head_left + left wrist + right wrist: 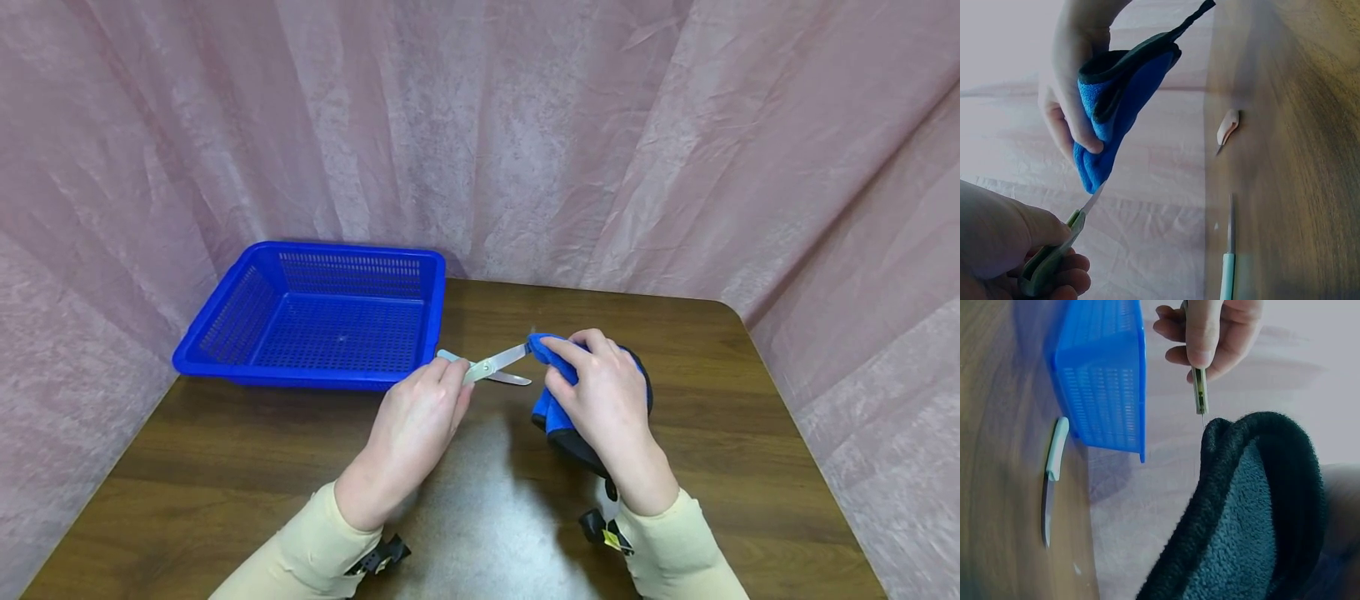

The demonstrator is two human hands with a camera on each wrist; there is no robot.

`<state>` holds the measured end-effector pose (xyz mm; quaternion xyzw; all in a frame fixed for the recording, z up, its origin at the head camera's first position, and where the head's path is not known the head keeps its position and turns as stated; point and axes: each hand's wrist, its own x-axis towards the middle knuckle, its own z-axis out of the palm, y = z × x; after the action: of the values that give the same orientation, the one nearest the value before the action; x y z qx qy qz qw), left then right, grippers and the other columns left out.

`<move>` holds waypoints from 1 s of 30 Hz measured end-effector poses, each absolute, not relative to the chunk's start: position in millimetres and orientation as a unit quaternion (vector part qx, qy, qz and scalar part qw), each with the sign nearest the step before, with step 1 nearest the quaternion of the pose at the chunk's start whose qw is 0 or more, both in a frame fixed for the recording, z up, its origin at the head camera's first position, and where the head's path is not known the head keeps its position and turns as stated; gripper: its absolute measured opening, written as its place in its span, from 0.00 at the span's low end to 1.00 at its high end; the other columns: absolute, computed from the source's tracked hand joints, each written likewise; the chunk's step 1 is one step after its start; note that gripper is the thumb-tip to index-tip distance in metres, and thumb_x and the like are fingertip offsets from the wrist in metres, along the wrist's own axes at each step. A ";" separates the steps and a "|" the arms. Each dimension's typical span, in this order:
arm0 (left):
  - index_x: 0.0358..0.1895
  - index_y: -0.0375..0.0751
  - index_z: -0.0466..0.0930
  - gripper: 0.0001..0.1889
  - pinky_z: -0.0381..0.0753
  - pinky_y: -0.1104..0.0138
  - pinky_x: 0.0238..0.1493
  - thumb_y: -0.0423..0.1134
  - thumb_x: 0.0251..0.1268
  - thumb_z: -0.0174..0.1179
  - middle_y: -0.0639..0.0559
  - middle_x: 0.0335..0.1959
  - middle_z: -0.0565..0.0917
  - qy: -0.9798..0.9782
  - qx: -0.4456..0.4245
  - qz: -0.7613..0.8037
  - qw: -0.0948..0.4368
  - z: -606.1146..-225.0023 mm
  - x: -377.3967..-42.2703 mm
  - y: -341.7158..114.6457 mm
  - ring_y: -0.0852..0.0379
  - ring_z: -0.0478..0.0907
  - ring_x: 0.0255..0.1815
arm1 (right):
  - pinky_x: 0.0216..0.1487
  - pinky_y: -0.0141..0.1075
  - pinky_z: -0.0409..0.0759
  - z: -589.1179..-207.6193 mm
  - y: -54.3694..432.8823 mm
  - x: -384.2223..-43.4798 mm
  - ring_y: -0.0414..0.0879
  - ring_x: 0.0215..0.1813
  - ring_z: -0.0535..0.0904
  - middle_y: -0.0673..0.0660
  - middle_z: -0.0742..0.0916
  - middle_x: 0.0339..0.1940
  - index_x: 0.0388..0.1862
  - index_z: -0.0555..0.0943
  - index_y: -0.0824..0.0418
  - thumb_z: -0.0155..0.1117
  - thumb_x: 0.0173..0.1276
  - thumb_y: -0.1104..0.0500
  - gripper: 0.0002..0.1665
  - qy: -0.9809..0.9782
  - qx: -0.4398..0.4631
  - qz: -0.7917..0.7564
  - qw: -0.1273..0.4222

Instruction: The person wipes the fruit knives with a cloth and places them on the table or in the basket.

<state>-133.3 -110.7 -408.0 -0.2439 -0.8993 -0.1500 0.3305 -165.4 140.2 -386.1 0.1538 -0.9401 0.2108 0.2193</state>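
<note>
Left hand [412, 417], curled tight, gripped a pale-green knife [495, 363] above the table [750, 467], thumb along it | right hand [609, 400], slanting inward, pinched blue cloth [555, 410] at the blade's end | second knife [1054, 464] lay near blue basket [315, 375] | yellow wrist tag [615, 540] was too small to read

blue cloth [1138, 90]: fuzzy | held knife blade [513, 356]: smooth metal | handle [477, 372]: probably plastic | basket [300, 377]: plastic | tabletop [705, 375]: glossy wood
</note>
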 end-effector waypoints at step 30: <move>0.47 0.36 0.83 0.12 0.81 0.56 0.24 0.33 0.69 0.76 0.47 0.31 0.81 -0.906 -0.240 -0.143 0.318 -407.0 -132.1 -111.0 0.46 0.80 0.27 | 0.63 0.61 0.79 -383.2 128.8 -153.1 0.63 0.51 0.86 0.61 0.88 0.51 0.61 0.93 0.49 0.73 0.68 0.59 0.22 -0.923 0.194 0.211 0.256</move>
<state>-132.1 -111.0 -407.0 -0.2396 -0.9059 -0.1434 0.3184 -153.1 128.8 -383.2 0.1939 -0.9232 0.2108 0.2561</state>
